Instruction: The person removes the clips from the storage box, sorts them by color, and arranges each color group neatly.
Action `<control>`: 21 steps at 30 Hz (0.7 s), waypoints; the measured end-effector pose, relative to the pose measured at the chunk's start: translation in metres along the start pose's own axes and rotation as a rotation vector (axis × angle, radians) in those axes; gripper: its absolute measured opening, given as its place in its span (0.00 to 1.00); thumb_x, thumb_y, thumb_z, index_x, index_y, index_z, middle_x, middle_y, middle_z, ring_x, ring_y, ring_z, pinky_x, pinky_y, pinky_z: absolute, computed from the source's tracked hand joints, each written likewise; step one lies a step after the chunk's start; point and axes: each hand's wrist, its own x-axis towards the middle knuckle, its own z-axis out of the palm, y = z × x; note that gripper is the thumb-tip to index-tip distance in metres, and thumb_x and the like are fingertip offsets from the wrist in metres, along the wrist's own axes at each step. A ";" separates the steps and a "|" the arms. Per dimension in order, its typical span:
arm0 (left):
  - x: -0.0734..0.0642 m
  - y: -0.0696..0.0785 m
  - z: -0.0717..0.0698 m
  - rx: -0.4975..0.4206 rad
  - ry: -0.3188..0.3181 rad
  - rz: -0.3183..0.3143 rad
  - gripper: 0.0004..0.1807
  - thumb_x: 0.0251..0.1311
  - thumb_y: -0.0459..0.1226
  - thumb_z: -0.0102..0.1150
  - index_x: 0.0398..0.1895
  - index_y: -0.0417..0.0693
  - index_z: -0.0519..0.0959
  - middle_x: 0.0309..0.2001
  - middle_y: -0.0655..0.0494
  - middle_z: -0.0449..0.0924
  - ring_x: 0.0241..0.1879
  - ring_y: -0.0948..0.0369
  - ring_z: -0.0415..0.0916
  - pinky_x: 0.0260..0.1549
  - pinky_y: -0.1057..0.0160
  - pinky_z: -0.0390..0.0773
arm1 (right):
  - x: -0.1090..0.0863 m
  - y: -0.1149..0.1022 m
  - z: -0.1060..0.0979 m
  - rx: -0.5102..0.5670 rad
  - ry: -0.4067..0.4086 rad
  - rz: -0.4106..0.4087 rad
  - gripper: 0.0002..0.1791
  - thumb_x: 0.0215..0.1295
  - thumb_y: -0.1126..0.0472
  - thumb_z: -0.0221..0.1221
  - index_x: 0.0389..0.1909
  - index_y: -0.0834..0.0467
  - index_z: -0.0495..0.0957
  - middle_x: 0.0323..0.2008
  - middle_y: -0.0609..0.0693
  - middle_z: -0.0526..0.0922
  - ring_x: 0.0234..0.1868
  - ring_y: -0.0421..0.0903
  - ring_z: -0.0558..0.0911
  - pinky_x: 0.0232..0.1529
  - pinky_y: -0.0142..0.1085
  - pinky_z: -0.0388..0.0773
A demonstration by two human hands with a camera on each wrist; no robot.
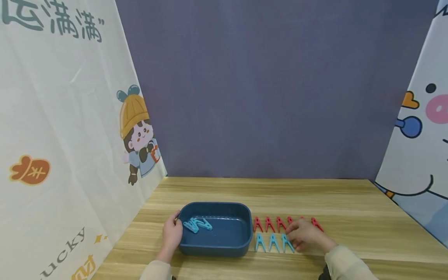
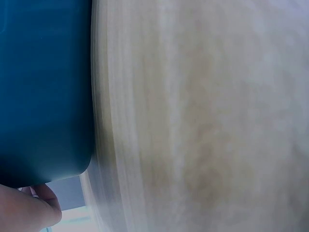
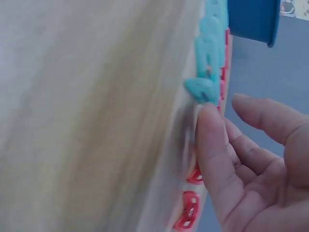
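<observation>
My left hand grips the left rim of a dark blue plastic basin. A few light blue clothespins lie together inside the basin, toward its left. To its right, three more blue clothespins make a short row on the table. My right hand is at the rightmost one. In the right wrist view, a fingertip is right at the end of that blue clothespin, and the thumb stands apart from it. Behind runs a row of red clothespins, partly hidden by the right hand.
The wooden table ends at a grey-blue backdrop. A printed white sheet hangs along the left side, and another printed sheet borders the right.
</observation>
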 end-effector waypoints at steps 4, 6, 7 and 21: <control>0.000 0.000 0.001 -0.007 -0.003 0.000 0.21 0.62 0.26 0.37 0.59 0.26 0.65 0.53 0.33 0.69 0.41 0.49 0.69 0.39 0.53 0.69 | 0.001 -0.006 -0.003 0.011 -0.041 -0.043 0.11 0.59 0.67 0.56 0.40 0.70 0.73 0.20 0.53 0.73 0.18 0.43 0.72 0.19 0.35 0.73; 0.000 -0.001 0.001 -0.010 0.002 0.004 0.21 0.62 0.25 0.37 0.58 0.26 0.65 0.53 0.33 0.69 0.42 0.49 0.69 0.40 0.53 0.69 | 0.004 -0.012 -0.004 0.014 -0.065 -0.089 0.12 0.60 0.66 0.55 0.42 0.71 0.73 0.19 0.52 0.73 0.17 0.42 0.71 0.19 0.35 0.72; 0.001 -0.001 0.001 -0.009 0.006 0.007 0.21 0.61 0.25 0.37 0.58 0.26 0.66 0.53 0.33 0.69 0.41 0.49 0.69 0.40 0.53 0.69 | 0.005 -0.015 -0.004 0.016 -0.073 -0.118 0.13 0.61 0.66 0.55 0.42 0.71 0.72 0.19 0.51 0.73 0.17 0.42 0.70 0.18 0.36 0.71; 0.000 -0.001 0.003 0.000 0.016 0.007 0.21 0.61 0.25 0.37 0.58 0.27 0.67 0.53 0.33 0.70 0.41 0.49 0.70 0.38 0.53 0.70 | 0.020 -0.067 0.012 0.025 -0.110 -0.255 0.17 0.63 0.59 0.56 0.47 0.67 0.73 0.32 0.58 0.76 0.25 0.54 0.75 0.26 0.49 0.74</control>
